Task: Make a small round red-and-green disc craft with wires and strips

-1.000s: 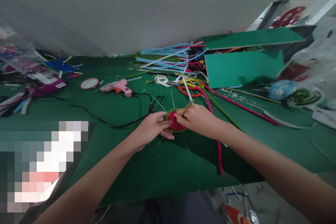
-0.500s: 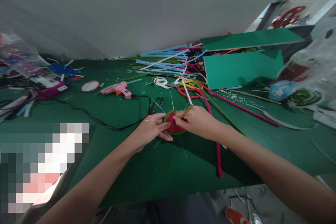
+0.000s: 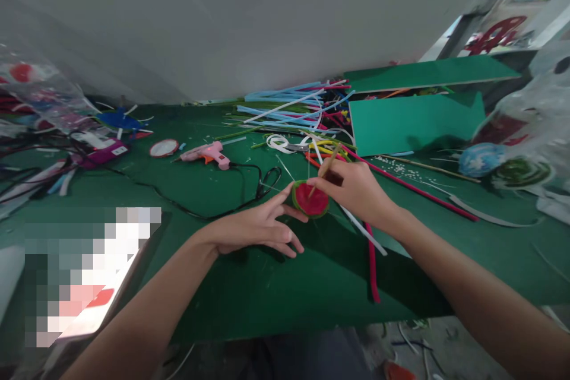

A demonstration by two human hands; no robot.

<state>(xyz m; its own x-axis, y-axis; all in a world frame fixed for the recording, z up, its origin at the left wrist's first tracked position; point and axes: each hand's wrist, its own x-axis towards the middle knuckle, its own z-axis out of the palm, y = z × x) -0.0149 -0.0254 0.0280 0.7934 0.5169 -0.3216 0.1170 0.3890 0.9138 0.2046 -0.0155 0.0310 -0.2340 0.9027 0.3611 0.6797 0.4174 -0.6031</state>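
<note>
Label (image 3: 119,151), illegible, left of red disc (image 3: 317,205)

A green table (image 3: 249,303) carries a glue gun (image 3: 209,153) and coloured strips (image 3: 276,95).

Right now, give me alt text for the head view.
A person's right hand pinches a thin brown stick, its tip over the red middle of a green-rimmed round piece; the left hand, fingers spread, reaches its rim. Beyond, on a green table, lie a pink glue gun and coloured strips.
</note>
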